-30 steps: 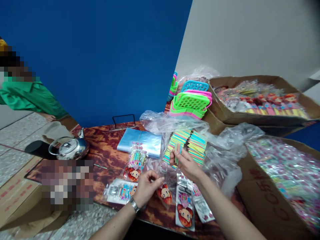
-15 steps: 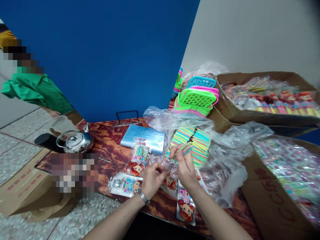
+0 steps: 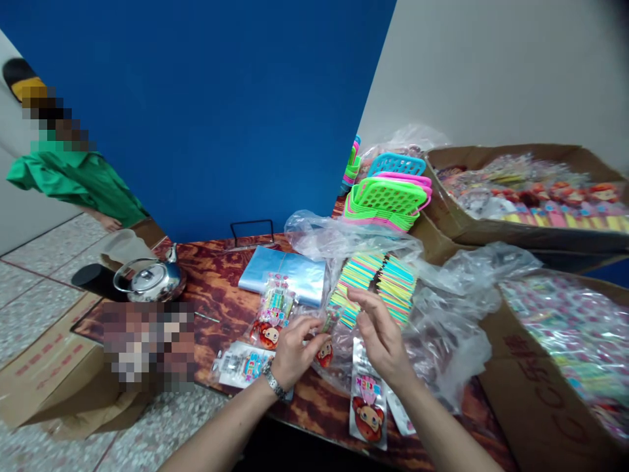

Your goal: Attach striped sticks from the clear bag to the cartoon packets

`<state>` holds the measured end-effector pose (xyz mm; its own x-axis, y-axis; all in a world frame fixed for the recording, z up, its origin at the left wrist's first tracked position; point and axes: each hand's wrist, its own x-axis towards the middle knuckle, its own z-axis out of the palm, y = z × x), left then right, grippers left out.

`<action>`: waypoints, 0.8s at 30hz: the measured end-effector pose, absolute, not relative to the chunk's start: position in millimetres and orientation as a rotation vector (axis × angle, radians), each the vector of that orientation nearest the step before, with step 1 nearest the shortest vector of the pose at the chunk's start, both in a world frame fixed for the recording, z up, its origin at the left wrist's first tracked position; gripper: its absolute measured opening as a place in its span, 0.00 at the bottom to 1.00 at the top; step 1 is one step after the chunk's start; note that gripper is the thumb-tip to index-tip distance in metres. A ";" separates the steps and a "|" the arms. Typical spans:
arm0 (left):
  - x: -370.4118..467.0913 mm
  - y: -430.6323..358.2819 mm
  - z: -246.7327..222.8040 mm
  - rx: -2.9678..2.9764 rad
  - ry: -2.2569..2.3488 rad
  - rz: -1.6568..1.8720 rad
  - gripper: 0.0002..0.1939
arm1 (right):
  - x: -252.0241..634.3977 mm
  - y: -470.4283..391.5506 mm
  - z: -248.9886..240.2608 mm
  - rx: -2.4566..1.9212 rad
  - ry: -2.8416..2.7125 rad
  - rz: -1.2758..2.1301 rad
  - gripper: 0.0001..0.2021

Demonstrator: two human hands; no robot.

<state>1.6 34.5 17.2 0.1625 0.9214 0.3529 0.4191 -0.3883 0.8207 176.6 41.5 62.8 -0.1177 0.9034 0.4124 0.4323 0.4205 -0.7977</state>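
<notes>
Packet (image 3: 324,356), long axis pointing forward; left hand (image 3: 293,351) pinching it, right hand (image 3: 386,344) open, empty.

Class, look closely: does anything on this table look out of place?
A single thin, pale, stick-like object lies alone on the reddish-brown patterned table, oddly apart from the pile of thin multicoloured sticks. Nothing looks clearly damaged.

Multicoloured sticks (image 3: 399,287), mottled reddish-brown table (image 3: 211,267), blue panel (image 3: 206,118)
</notes>
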 end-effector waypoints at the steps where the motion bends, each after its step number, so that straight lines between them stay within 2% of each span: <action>1: 0.7 34.5 17.3 1.914 1.252 1.175 0.08 | 177.3 41.5 65.5 -1.154 -1.795 0.557 0.13; 5: -2.7 33.3 18.9 1.977 1.190 1.180 0.08 | 174.1 41.0 74.5 -1.098 -2.065 0.339 0.10; 11: -5.0 30.0 21.0 2.013 1.178 1.166 0.09 | 170.5 43.1 78.5 -1.073 -2.147 0.277 0.07; 15: -17.8 33.6 23.5 1.937 1.262 1.070 0.07 | 178.3 42.3 76.9 -1.101 -2.093 0.368 0.12; 19: -53.5 47.4 14.4 1.852 1.532 1.002 0.09 | 205.0 42.5 58.1 -1.300 -2.010 0.359 0.11; 24: -101.8 69.8 -10.0 1.998 1.741 0.903 0.10 | 241.7 40.0 18.6 -1.562 -2.193 0.284 0.11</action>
<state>-101.8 69.8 -10.0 0.0466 0.9700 0.2385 0.7536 -0.1909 0.6290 241.7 40.0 18.6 -0.2723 0.9355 0.2251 0.8472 0.3440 -0.4049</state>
